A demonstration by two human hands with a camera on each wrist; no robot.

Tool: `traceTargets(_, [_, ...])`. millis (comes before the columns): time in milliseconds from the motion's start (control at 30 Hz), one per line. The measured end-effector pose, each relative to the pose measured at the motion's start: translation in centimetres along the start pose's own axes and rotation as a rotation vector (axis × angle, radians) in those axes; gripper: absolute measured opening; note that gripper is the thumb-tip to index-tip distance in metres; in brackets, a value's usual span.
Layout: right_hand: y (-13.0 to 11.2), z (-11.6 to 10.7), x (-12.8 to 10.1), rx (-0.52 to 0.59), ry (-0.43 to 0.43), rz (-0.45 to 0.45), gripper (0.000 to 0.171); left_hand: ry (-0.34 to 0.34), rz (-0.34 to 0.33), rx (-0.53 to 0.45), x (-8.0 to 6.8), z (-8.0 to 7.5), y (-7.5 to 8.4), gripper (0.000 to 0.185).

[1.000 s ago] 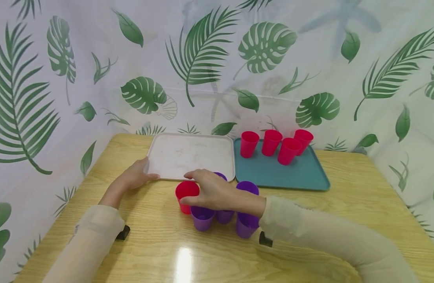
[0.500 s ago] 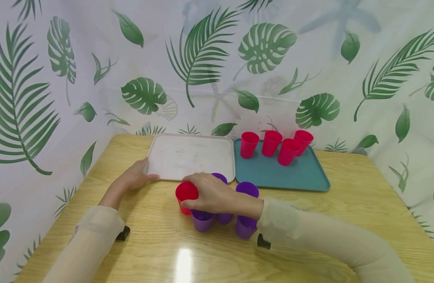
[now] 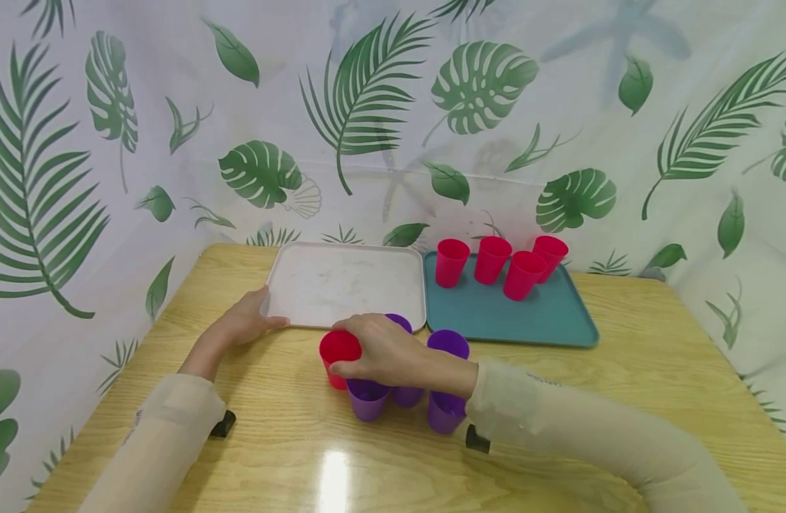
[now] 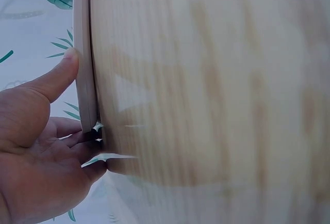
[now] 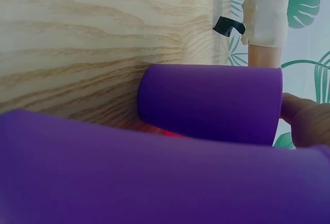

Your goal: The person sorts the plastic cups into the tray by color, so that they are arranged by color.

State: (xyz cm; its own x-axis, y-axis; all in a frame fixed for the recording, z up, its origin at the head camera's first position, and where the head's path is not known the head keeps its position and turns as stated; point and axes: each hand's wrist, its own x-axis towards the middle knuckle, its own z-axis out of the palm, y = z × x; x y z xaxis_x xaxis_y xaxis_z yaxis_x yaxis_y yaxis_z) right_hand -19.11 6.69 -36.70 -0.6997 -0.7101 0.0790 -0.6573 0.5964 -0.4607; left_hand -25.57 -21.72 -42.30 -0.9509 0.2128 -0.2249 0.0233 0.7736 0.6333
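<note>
In the head view my right hand [image 3: 385, 350] grips a red cup [image 3: 336, 360], thumb at its near side and fingers at the far rim. Several purple cups stand under and beside that hand, among them a front purple cup [image 3: 368, 402] and a right purple cup [image 3: 445, 413]. Two purple cups fill much of the right wrist view, the nearer [image 5: 129, 172] hiding most of the red one. My left hand [image 3: 246, 317] holds the near left corner of a white tray [image 3: 348, 281]. The left wrist view shows its thumb against the tray edge [image 4: 86, 90].
A teal tray [image 3: 514, 324] adjoins the white one on the right. Several red cups stand toward its back, including a leftmost red cup [image 3: 452, 263]. The wooden table [image 3: 271, 456] meets a leaf-patterned curtain [image 3: 380, 92] behind the trays.
My right hand has lowered slightly and its fingers have closed in on the red cup. My left hand and the trays have stayed in place.
</note>
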Motion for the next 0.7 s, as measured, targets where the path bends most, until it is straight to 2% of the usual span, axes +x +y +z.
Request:
traceTargets(267, [0.3,-0.5,-0.2,0.056,0.050,-0.017,0.061,0.000,0.004,-0.004,-0.2,-0.1,0.1,0.094])
traceTargets(500, [0.4,-2.0,-0.5,0.139,0.159,-0.069,0.059,0.005,0.002,-0.005,-0.2,0.0,0.2,0.093])
traceTargets(700, [0.2,-4.1,-1.1,0.139,0.254,-0.105,0.058,0.009,0.031,0.013,-0.1,0.0,0.1,0.091])
